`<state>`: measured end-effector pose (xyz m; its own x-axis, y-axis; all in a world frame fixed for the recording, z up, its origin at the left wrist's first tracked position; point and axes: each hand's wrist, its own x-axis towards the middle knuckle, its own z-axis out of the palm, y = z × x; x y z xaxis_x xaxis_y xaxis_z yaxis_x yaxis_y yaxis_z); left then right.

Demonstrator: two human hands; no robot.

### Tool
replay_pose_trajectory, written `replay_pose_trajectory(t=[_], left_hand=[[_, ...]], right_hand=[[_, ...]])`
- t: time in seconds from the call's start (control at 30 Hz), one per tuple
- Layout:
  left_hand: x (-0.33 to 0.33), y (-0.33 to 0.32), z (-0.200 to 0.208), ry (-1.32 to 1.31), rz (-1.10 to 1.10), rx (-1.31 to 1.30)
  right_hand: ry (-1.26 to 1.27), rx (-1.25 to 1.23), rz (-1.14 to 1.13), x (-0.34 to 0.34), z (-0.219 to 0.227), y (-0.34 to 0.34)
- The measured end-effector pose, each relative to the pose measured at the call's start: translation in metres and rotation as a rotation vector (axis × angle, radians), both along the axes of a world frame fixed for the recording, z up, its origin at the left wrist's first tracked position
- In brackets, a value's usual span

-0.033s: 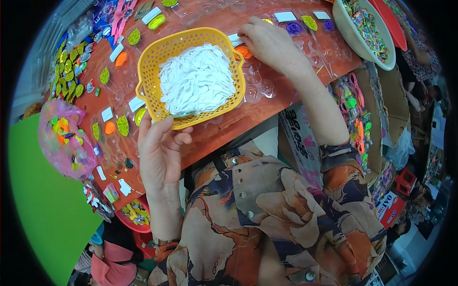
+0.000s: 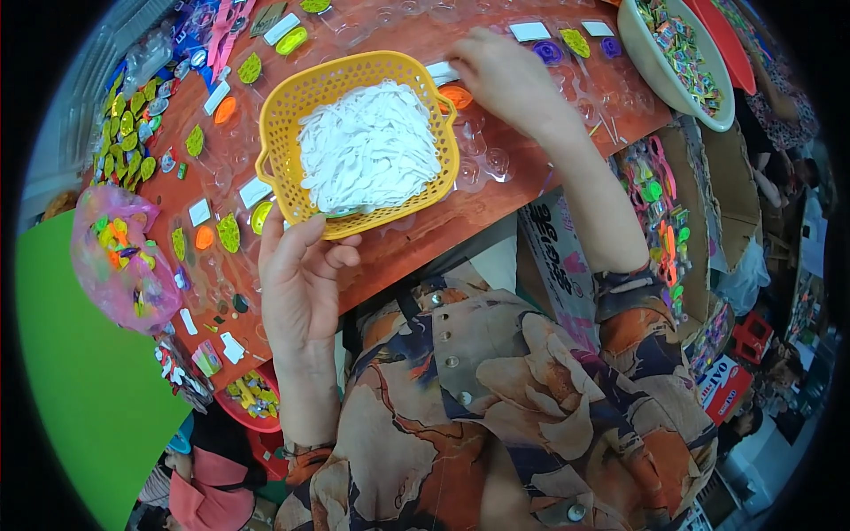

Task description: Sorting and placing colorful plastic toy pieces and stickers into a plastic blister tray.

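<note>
My left hand [image 2: 304, 279] grips the near left edge of a yellow perforated plastic basket [image 2: 282, 181], thumb at its rim and fingers curled below. The basket is heaped with small flat white plastic pieces [image 2: 370, 149], their exact kind too small to tell. Past the basket's right side, my right hand [image 2: 506, 81] hangs palm down over the table, its fingers curled together. Their tips are close to a white rectangular piece [image 2: 440, 73] and an orange oval piece [image 2: 456, 96] in a clear plastic tray. Whatever lies between those fingertips is hidden.
Clear moulded trays with coloured pieces cover the reddish table [image 2: 398, 250]. Left are a pile of yellow-green leaf-shaped pieces [image 2: 124, 133] and a pink plastic bag [image 2: 111, 274]. A pale basin [image 2: 629, 35] of small packets stands far right, above cardboard boxes [image 2: 730, 199]. Another person [image 2: 208, 496] sits lower left.
My right hand has shifted slightly right, away from the end of the white rectangular piece. The basket and my left hand have moved very slightly right.
</note>
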<state>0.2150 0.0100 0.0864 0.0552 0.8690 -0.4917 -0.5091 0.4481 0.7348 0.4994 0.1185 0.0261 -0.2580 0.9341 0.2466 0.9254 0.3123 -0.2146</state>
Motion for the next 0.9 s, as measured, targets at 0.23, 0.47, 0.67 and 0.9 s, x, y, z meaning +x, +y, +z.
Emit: replay_pose_trajectory(t=[0.23,0.47,0.67,0.9], left_hand=[[0.027,0.014,0.000,-0.054,-0.097,-0.001],[0.053,0.017,0.000,-0.118,-0.192,-0.025],[0.052,0.022,-0.004,-0.073,-0.200,-0.008],[0.054,0.028,0.001,-0.085,-0.188,-0.013]], right_hand=[[0.163,-0.002,0.180,-0.024,0.052,-0.032],[-0.036,0.037,0.181,-0.029,0.050,-0.049],[0.055,-0.023,0.324,-0.013,0.068,-0.060],[-0.294,0.164,-0.203,0.083,0.019,0.021]])
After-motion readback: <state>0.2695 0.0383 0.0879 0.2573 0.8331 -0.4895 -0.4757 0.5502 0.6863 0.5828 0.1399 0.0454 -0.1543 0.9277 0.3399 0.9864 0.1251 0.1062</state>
